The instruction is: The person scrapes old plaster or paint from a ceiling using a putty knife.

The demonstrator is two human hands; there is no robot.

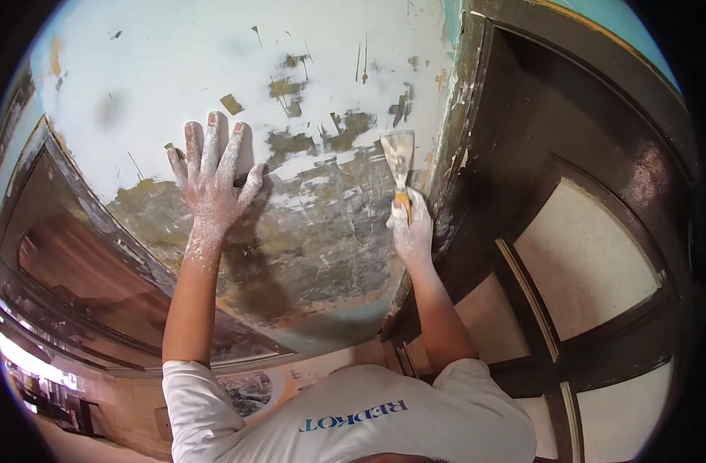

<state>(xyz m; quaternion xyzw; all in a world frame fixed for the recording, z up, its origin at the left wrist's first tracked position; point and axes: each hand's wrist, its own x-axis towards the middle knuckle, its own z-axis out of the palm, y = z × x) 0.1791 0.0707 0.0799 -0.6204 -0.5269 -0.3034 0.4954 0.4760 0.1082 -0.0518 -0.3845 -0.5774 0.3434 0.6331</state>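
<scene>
White powder covers my left hand, which lies with fingers spread against the wall. My right hand, also dusty, is wrapped round the yellowish handle of a scraper. The scraper's wide blade points up and is smeared with white; it is at the wall near the door frame. Between and below the hands the wall shows a rough grey-brown patch with streaks of white. Smaller dark patches show through the white coat higher up.
A dark wooden door frame runs along the wall's right edge, beside a dark panelled door with pale panels. At the left is a wooden-framed opening or window. Dark objects stand at the lower left.
</scene>
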